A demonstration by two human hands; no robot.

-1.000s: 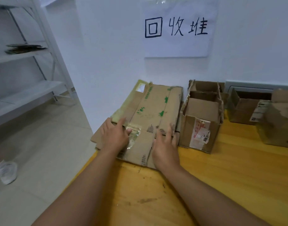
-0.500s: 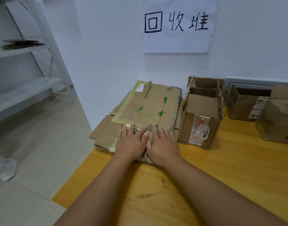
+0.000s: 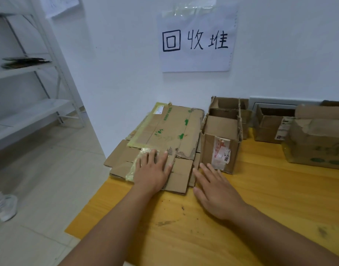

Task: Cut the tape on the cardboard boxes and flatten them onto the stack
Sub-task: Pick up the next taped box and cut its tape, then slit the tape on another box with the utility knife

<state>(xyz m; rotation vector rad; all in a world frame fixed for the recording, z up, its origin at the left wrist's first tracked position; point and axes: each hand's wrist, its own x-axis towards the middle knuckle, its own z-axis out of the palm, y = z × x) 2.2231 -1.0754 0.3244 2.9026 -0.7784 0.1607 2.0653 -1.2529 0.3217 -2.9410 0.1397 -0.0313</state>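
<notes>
Stack: the flattened brown cardboard stack lies at the yellow wooden desk's left far corner, against the white wall.
Left hand: flat on the stack's near edge, fingers straight, holding nothing.
Right hand: just right of the stack, fingers spread over the desk, empty.
Next box: the upright open brown cardboard box touches the stack's right side.
Advice: probably press evenly, then square the edges.
Room: handwritten white paper sign above the stack; white metal shelving far left.

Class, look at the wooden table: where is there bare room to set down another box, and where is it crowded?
Bare wood lies on the table in front of the standing boxes, right of the right hand, and along the near edge. The back is crowded: the flattened stack under the left hand, the taped box beside it, more boxes against the wall.
</notes>
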